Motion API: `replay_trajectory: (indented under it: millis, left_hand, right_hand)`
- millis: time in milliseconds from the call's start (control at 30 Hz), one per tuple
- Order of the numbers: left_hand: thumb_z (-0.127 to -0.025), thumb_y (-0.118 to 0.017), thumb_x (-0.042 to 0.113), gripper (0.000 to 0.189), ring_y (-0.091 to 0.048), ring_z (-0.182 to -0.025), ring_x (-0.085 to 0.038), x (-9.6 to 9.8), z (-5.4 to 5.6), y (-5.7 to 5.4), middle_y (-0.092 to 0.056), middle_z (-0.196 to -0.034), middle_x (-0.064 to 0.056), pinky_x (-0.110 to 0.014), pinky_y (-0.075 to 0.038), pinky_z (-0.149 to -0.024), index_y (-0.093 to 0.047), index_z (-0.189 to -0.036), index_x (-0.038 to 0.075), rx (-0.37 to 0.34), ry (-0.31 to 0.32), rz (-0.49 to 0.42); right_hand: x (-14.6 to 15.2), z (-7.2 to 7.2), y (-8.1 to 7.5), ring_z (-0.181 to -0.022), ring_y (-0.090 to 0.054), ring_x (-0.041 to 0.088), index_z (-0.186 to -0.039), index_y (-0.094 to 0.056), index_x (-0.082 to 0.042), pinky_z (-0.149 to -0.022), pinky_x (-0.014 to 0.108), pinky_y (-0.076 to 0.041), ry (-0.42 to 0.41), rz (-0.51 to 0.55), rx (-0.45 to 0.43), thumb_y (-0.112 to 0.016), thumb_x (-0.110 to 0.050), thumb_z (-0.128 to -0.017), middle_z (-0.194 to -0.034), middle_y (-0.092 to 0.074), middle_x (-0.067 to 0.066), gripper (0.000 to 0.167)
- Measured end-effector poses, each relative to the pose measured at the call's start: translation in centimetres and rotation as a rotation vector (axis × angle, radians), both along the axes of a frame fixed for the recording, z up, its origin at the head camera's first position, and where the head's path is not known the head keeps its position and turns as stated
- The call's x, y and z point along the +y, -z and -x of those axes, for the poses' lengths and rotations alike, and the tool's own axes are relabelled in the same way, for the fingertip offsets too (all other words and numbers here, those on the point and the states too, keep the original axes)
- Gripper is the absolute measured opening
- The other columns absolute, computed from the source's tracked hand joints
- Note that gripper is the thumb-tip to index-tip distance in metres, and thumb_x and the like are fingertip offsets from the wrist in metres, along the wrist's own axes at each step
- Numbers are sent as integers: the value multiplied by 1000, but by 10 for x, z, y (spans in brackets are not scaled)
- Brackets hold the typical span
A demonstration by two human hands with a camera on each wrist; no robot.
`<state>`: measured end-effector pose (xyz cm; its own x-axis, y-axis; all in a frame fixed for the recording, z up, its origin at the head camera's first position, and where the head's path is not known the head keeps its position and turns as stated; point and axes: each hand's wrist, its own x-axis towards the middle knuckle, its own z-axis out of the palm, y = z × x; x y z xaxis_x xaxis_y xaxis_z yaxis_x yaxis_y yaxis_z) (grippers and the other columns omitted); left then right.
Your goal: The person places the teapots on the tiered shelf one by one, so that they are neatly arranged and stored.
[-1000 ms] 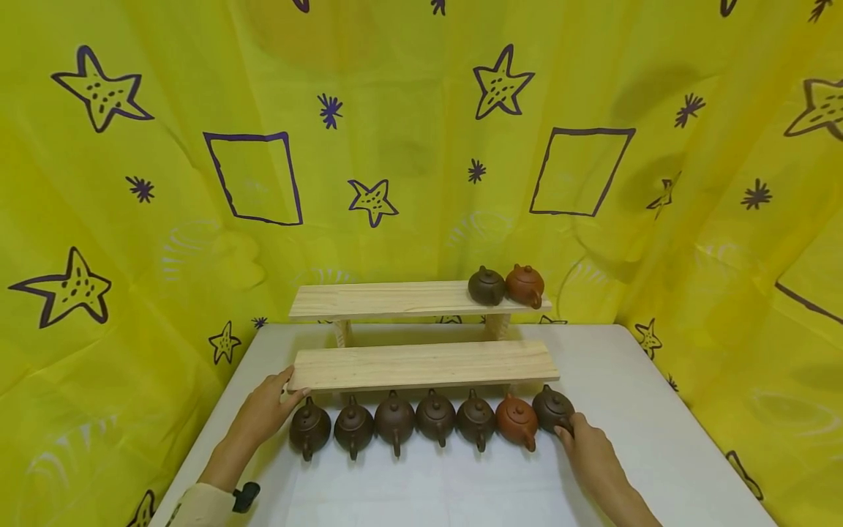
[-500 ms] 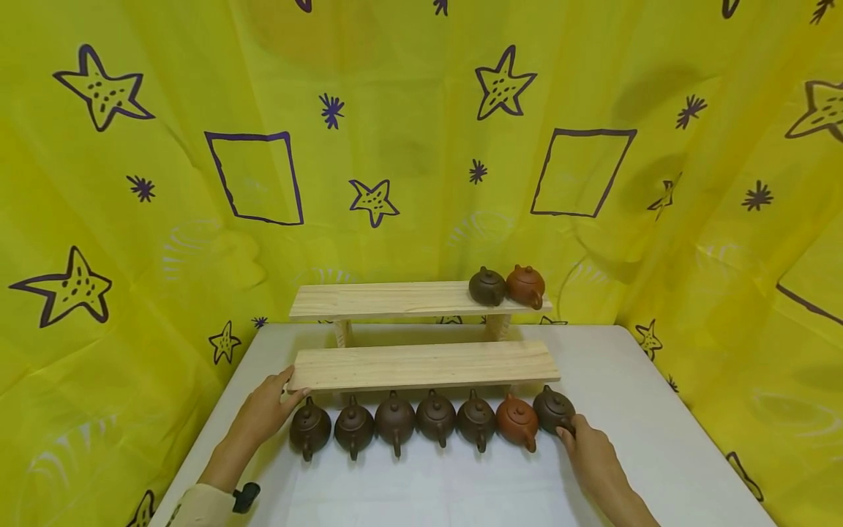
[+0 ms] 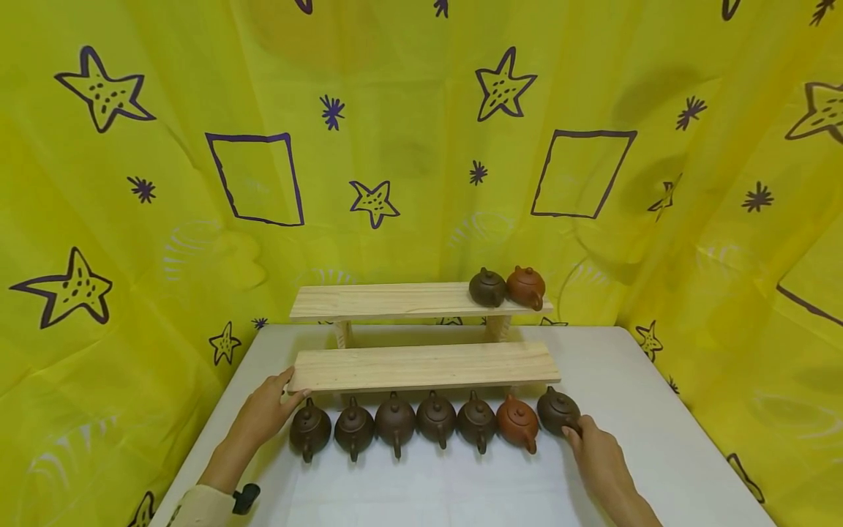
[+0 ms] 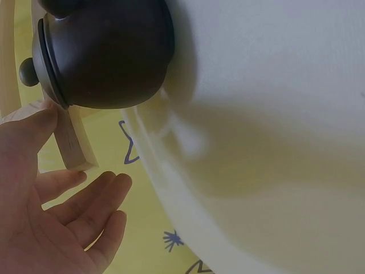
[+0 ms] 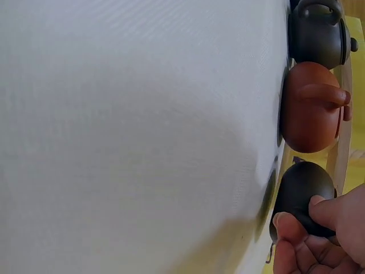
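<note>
In the head view, a white counter fills the lower middle, with a two-tier wooden stand on it and a yellow cloth behind, printed with stars and frames. Just below the lower shelf, a row of teapots runs from lower left to lower right: five dark teapots, a red teapot, then an end teapot, also dark, at the row's right end. The right hand, lower right, is clamped on the end teapot's handle. At lower left the left hand holds the left end of the lower shelf, thumb along its front edge. Its arm wears a pale sleeve. Farther up, the upper shelf carries a dark pot and, beside it at its right end, a reddish pot.

In the left wrist view, a dark teapot occupies the upper left; below it the left hand's thumb and forefinger meet the shelf's end, other fingers loosely bent.

In the right wrist view, the right hand, lower right, pinches the end teapot, thumb on one side and fingers on the other. The red teapot sits above it, upper right, apart from it.
</note>
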<state>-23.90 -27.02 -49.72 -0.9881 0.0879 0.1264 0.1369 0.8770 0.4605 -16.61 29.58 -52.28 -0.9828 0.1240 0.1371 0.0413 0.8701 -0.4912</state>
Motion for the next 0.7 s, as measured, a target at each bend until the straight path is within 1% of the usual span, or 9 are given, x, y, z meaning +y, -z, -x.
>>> replay_trajectory:
  millis: [100, 200, 300, 367, 467, 533, 600, 700]
  left_hand:
    - [-105, -67, 36, 75, -60, -124, -55, 0, 0, 0, -56, -140, -40, -66, -50, -101, -41, -154, -14, 2, 2, 0]
    - [-105, -67, 36, 75, -60, -124, -55, 0, 0, 1, -56, -140, -40, -66, -50, -101, -40, -154, -14, 0, 0, 0]
    - [-105, -67, 36, 75, -59, -125, -55, -1, 0, 0, -56, -140, -41, -66, -50, -101, -40, -154, -14, 0, -1, 0]
    - [-105, -67, 35, 74, -60, -124, -55, -1, -1, 0, -56, -140, -41, -66, -50, -101, -41, -154, -14, 3, 0, 1]
    - [-104, -67, 35, 74, -60, -124, -55, -1, -1, 0, -56, -139, -41, -66, -50, -101, -41, -153, -15, 9, 4, 3]
    - [-104, -67, 35, 74, -61, -123, -54, -1, 0, 1, -57, -139, -40, -66, -50, -101, -41, -153, -14, 11, 5, 4]
    - [-105, -67, 35, 75, -61, -122, -53, -1, 0, 1, -57, -139, -40, -65, -51, -101, -41, -154, -14, 9, 4, 2]
    - [-105, -67, 35, 75, -62, -122, -53, -1, -1, 0, -57, -138, -39, -65, -51, -101, -41, -154, -14, 4, 4, -1]
  right_hand:
    - [1, -2, -4, -62, -51, 23, -96, -55, 1, -55, 36, -41, 0, 3, 6, -64, -17, -106, -68, -57, 6, 23]
    - [2, -4, -8, -58, -49, 20, -93, -54, 1, -52, 33, -39, -17, -1, 35, -64, -15, -106, -65, -54, 4, 23]
    - [3, -5, -12, -56, -47, 18, -92, -53, 1, -49, 31, -38, -30, -14, 57, -64, -13, -106, -64, -53, 3, 23]
    - [4, -6, -14, -55, -47, 18, -92, -53, 2, -49, 30, -38, -33, -15, 52, -63, -13, -106, -64, -53, 3, 23]
    - [4, -7, -14, -56, -47, 18, -94, -53, 2, -50, 30, -37, -28, -9, 41, -63, -13, -106, -65, -54, 3, 22]
    - [5, -9, -13, -56, -47, 19, -93, -53, 2, -50, 32, -38, -23, -7, 53, -64, -12, -106, -65, -54, 4, 21]
    - [6, -11, -11, -57, -47, 20, -94, -54, 2, -51, 33, -38, -14, -6, 69, -64, -12, -105, -65, -55, 5, 21]
    - [10, -12, -10, -57, -48, 23, -93, -54, 2, -52, 37, -39, -3, -16, 116, -66, -11, -104, -65, -56, 6, 21]
